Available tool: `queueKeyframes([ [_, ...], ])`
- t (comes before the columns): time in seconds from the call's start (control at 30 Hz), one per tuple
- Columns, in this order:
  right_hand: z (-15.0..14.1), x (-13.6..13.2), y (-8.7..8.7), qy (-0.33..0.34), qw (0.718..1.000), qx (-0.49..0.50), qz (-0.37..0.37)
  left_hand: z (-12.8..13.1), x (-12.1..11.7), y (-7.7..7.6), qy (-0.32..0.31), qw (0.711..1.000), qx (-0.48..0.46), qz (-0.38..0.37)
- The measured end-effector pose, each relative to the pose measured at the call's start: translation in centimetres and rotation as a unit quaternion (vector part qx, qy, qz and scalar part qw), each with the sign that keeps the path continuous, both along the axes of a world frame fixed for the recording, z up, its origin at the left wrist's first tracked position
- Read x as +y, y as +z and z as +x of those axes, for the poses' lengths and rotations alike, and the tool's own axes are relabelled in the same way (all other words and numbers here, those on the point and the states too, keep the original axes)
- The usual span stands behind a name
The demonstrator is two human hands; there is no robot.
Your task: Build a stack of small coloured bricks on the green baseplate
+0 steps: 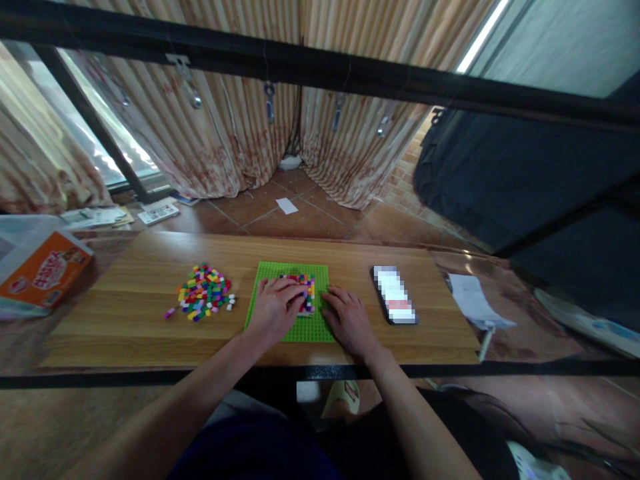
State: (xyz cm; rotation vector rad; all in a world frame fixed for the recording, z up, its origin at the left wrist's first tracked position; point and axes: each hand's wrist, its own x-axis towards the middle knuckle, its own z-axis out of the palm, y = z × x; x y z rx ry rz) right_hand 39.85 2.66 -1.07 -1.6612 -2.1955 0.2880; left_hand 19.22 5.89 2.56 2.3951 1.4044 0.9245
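A green baseplate [316, 272] lies on the wooden table [150, 320] straight ahead of me. A patch of small coloured bricks [306, 288] is built on its middle. My left hand [275, 308] rests on the plate's left half, fingers stretched flat and reaching onto the built patch. My right hand [347, 320] lies on the plate's right edge, fingers spread and touching the patch's right side. Neither hand visibly holds a loose brick. A heap of loose coloured bricks [204, 293] sits on the table to the left of the plate.
A phone [394, 295] lies to the right of the plate. An orange box [43, 270] sits in a clear bin at the far left. A white paper [475, 300] hangs off the table's right end. Curtains and a tiled floor lie beyond.
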Motion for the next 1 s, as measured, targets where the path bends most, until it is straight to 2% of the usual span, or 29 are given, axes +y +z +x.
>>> queueKeyframes([
  [0.67,0.02,0.05,-0.19,0.002,1.0,0.007,0.01,-0.08,0.29,-0.72,-0.018,0.994,-0.104,-0.031],
  [1.0,-0.02,-0.01,-0.07,0.0,1.0,0.006,0.006,0.0,-0.15,-0.71,0.002,1.0,-0.001,0.014],
])
